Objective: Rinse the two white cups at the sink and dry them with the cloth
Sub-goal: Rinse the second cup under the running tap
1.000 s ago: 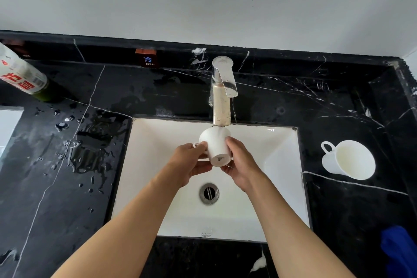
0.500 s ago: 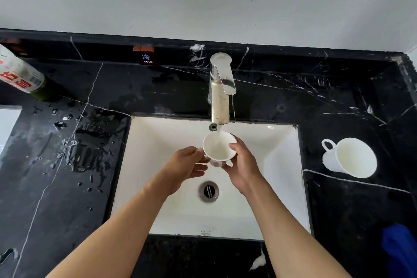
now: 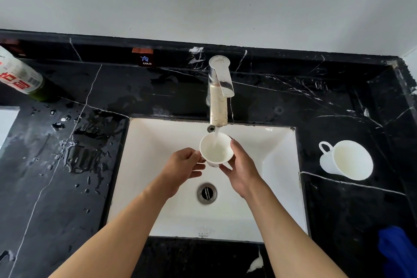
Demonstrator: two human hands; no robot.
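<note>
Rinsing, first cup [image 3: 216,148]: held mouth-up under the running faucet [image 3: 218,97] by left hand [image 3: 184,168] and right hand [image 3: 242,170], fingers curled round it; next likely emptying, then second cup [image 3: 346,160] right of faucet.

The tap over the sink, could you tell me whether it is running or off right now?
Running. A stream of water falls from the tap spout into the white cup held mouth-up beneath it by the left hand and right hand.

Glossy wet black marble counter [image 3: 338,210]
</note>
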